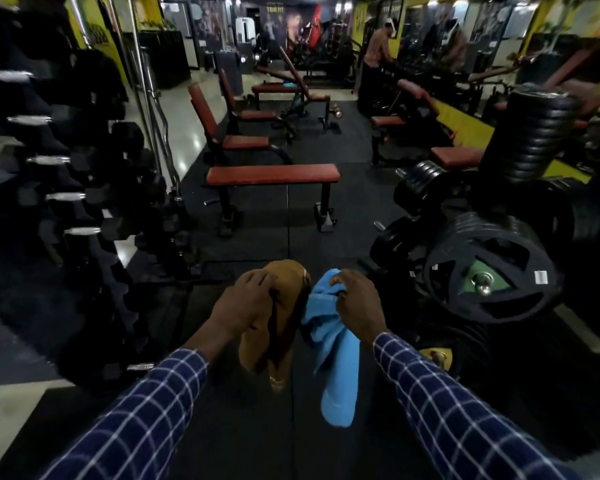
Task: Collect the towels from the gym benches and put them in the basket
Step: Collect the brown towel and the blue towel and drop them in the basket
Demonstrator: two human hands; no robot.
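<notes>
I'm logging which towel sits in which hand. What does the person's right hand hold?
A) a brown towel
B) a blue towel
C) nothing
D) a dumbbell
B: the right hand grips the blue towel, which hangs down from it, while the left hand holds the brown towel.

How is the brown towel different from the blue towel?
The brown towel is held by the left hand; the blue towel is held by the right hand. The brown towel hangs bunched and short, while the blue towel dangles lower in a long strip. Both are gripped at the top and hang over the dark floor.
</notes>
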